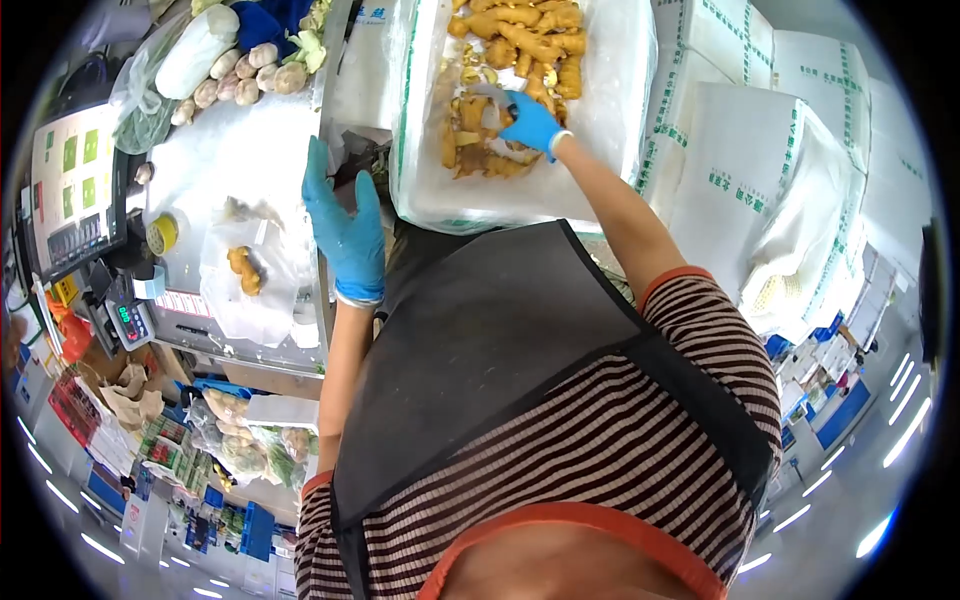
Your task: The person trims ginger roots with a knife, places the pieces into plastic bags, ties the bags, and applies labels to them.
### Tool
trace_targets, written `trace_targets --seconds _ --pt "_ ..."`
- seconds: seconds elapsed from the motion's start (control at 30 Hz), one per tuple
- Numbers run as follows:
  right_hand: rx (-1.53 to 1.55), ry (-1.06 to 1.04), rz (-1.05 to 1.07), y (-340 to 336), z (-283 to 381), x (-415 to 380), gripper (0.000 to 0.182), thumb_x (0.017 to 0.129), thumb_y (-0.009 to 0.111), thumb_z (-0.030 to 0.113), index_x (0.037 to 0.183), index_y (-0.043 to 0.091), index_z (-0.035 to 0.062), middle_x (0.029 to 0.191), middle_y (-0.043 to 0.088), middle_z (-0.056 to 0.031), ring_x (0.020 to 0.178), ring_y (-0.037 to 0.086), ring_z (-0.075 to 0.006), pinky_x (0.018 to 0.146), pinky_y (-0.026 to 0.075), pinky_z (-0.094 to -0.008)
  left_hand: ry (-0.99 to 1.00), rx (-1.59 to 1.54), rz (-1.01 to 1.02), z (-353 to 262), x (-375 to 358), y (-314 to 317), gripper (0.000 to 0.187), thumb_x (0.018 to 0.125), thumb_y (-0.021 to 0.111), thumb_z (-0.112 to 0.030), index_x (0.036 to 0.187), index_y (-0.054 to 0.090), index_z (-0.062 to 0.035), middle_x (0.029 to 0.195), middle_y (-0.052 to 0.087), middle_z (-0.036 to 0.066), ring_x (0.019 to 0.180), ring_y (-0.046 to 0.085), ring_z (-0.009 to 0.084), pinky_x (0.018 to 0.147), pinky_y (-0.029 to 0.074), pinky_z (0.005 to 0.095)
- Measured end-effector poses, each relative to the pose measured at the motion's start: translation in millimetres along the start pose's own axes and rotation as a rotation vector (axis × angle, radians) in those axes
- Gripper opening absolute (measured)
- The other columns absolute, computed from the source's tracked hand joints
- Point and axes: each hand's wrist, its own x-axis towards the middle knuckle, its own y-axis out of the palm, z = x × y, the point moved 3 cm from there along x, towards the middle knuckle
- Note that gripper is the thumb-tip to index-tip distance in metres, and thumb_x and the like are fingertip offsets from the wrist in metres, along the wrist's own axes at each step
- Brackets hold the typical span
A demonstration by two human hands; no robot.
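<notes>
My right hand [535, 126], in a blue glove, reaches into a white foam box [432, 190] lined with clear plastic. Its fingers curl close over a pile of ginger [525, 40], next to a pale, shiny shape [490, 97]; I cannot tell what that shape is. Large ginger pieces fill the far part of the box, smaller bits the near left. My left hand [345, 230], also gloved in blue, is held with thumb and fingers apart beside the metal counter's edge and holds nothing. One ginger piece [243, 270] rests on a clear plastic bag [215, 300] on that counter.
Garlic bulbs [245, 80] and a wrapped white vegetable [197, 52] lie at the counter's back. To the left stand a screen [75, 185], a scale with a lit display [128, 320] and a yellow tape roll [161, 234]. White boxes with green print [745, 170] are stacked at right.
</notes>
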Motion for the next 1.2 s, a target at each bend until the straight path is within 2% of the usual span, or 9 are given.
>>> trace_targets --seconds 0.17,0.3,0.43,0.53,0.57,0.7,0.83,1.1,1.2 --pt "0.392 0.091 0.175 -53 71 -77 0.064 0.079 0.075 0.014 0.135 0.046 0.004 0.102 0.059 -0.0065 0.076 0.055 -0.0117 0.073 0.05 -0.0272 -0.078 -0.203 0.238 18 1 37 0.046 0.088 0.063 -0.006 0.134 0.053 -0.0029 0.13 0.055 0.015 0.118 0.054 0.0248 0.1 0.043 0.0337" --pt "0.608 -0.192 0.065 -69 99 -100 0.069 0.082 0.071 0.011 0.144 0.041 0.014 0.099 0.059 0.0005 0.079 0.053 -0.0053 0.072 0.048 -0.023 -0.183 -0.378 0.609 22 -9 104 0.067 0.084 0.073 -0.015 0.142 0.042 -0.0043 0.133 0.053 0.013 0.122 0.051 0.0213 0.1 0.044 0.0349" --pt "0.502 -0.136 0.077 -80 151 -127 0.065 0.083 0.071 0.011 0.142 0.044 0.0109 0.08 0.061 -0.0006 0.062 0.054 -0.0071 0.06 0.048 -0.0248 -0.009 -0.642 0.744 -19 -5 141 0.085 0.078 0.08 -0.022 0.145 0.031 -0.0019 0.131 0.051 0.014 0.118 0.053 0.0201 0.097 0.047 0.0327" --pt "0.549 -0.166 0.076 -71 144 -126 0.059 0.083 0.07 0.012 0.137 0.047 0.0109 0.075 0.062 -0.0031 0.057 0.057 -0.0095 0.056 0.049 -0.0275 -0.278 -0.597 0.907 -30 6 144 0.085 0.077 0.081 -0.024 0.142 0.033 0.0003 0.123 0.054 0.013 0.108 0.057 0.0176 0.091 0.049 0.0303" --pt "0.673 -0.182 -0.027 -72 131 -124 0.047 0.085 0.071 0.016 0.129 0.054 0.0125 0.078 0.066 -0.0065 0.062 0.064 -0.0137 0.058 0.052 -0.0296 -0.211 -0.582 0.793 -20 7 148 0.081 0.077 0.081 -0.025 0.139 0.036 0.0007 0.113 0.058 0.01 0.099 0.059 0.015 0.086 0.05 0.0288" --pt "-0.343 -0.528 -0.654 -88 139 -122 0.038 0.087 0.068 0.022 0.124 0.064 0.0232 0.092 0.065 -0.006 0.065 0.063 -0.0171 0.059 0.052 -0.0282 -0.256 -0.503 0.758 -18 10 141 0.074 0.078 0.078 -0.022 0.136 0.038 0.002 0.11 0.061 0.012 0.096 0.062 0.017 0.085 0.05 0.0294" --pt "-1.015 -0.437 -0.66 -66 140 -129 0.044 0.08 0.068 0.021 0.123 0.063 0.0312 0.07 0.051 -0.0005 0.06 0.058 -0.0184 0.049 0.047 -0.0304 -0.202 -0.304 0.652 -17 8 142 0.065 0.076 0.076 -0.025 0.126 0.047 0.0035 0.105 0.065 0.015 0.093 0.064 0.0237 0.084 0.051 0.0334" --pt "-0.76 -0.433 -0.573 -38 94 -97 0.035 0.084 0.063 0.018 0.118 0.065 0.0243 0.076 0.06 -0.0024 0.066 0.062 -0.0215 0.053 0.049 -0.0338 -0.486 -0.268 0.739 -22 -1 139 0.043 0.078 0.07 -0.025 0.109 0.056 0.0019 0.084 0.065 0.011 0.07 0.064 0.018 0.066 0.052 0.0307" --pt "-0.632 -0.382 -0.488 -30 89 -86 0.027 0.085 0.061 0.018 0.111 0.067 0.0212 0.082 0.066 -0.0045 0.071 0.065 -0.0247 0.057 0.051 -0.0364 -0.43 -0.33 0.704 -8 -6 143 0.042 0.079 0.07 -0.027 0.107 0.056 0.0014 0.078 0.063 0.007 0.06 0.06 0.0137 0.058 0.05 0.0285"
